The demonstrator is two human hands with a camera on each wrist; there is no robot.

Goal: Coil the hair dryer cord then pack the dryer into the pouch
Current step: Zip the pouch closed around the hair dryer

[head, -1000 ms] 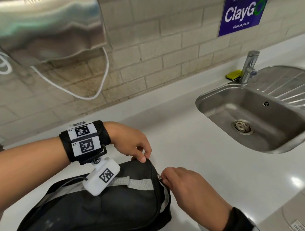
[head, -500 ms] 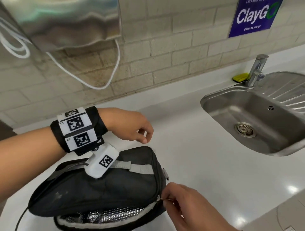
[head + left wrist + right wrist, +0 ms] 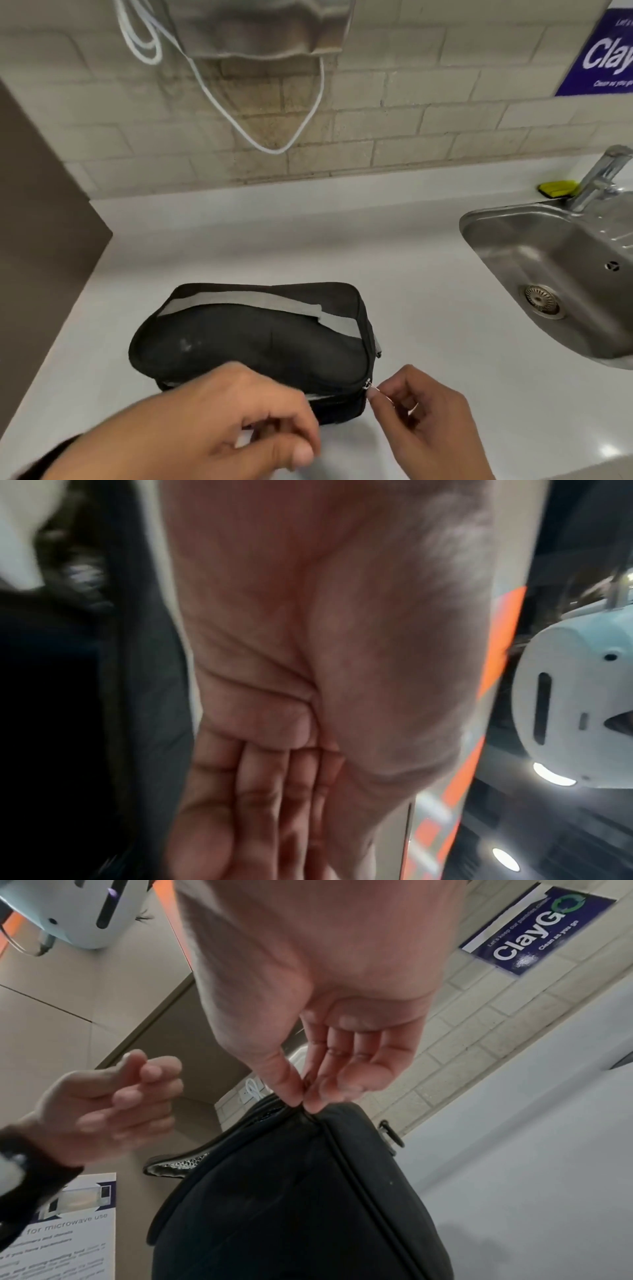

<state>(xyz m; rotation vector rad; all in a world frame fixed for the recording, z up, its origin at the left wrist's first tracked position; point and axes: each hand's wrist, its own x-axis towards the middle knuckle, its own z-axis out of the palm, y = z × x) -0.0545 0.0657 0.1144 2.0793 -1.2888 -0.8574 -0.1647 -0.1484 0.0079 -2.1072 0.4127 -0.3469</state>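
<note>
The black pouch (image 3: 250,342) with a grey strap lies on the white counter (image 3: 411,274). My right hand (image 3: 373,394) pinches the zipper pull (image 3: 370,386) at the pouch's near right corner. The right wrist view shows thumb and forefinger of the right hand (image 3: 304,1106) pinched together on the pouch (image 3: 291,1204) seam. A strip of silver lining (image 3: 178,1164) shows where the near side still gapes. My left hand (image 3: 291,442) hovers in front of the pouch, fingers loosely curled and holding nothing; this left hand (image 3: 137,1091) also appears in the right wrist view. The hair dryer and its cord are not in view.
A steel sink (image 3: 513,246) with a tap (image 3: 599,178) and a yellow sponge (image 3: 556,187) sits at the right. A metal wall unit (image 3: 260,27) with a hanging white cable (image 3: 274,147) is above the counter. A brown panel (image 3: 34,240) bounds the left.
My left hand let go of the pouch's top and came down to its near side. The right hand drew the zipper pull round to the near right corner.
</note>
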